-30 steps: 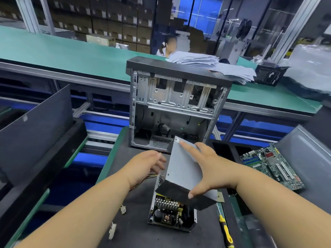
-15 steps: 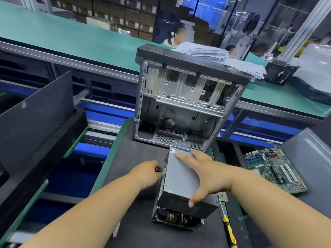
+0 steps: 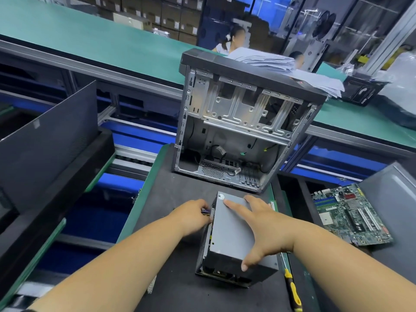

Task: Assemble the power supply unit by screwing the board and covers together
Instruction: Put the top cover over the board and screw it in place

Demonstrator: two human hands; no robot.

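Observation:
The power supply unit (image 3: 227, 239) lies on the black mat, its grey metal cover now down over the base. A sliver of the board shows under the cover's near edge. My right hand (image 3: 258, 228) lies spread on top of the cover, index finger stretched to the far corner and thumb hooked over the near edge. My left hand (image 3: 193, 213) is at the unit's left far corner, fingers curled around the bundle of coloured cables there.
An open computer case (image 3: 243, 122) stands upright just beyond the unit. A yellow-handled screwdriver (image 3: 292, 291) lies to the right of the unit. A green motherboard (image 3: 351, 217) sits at the right, dark side panels (image 3: 45, 140) at the left. White cable connectors (image 3: 152, 287) lie near my left forearm.
The cover, tilted up a second ago with the board exposed, has been lowered flat onto the base. My left hand moved in to the cables at the unit's left side.

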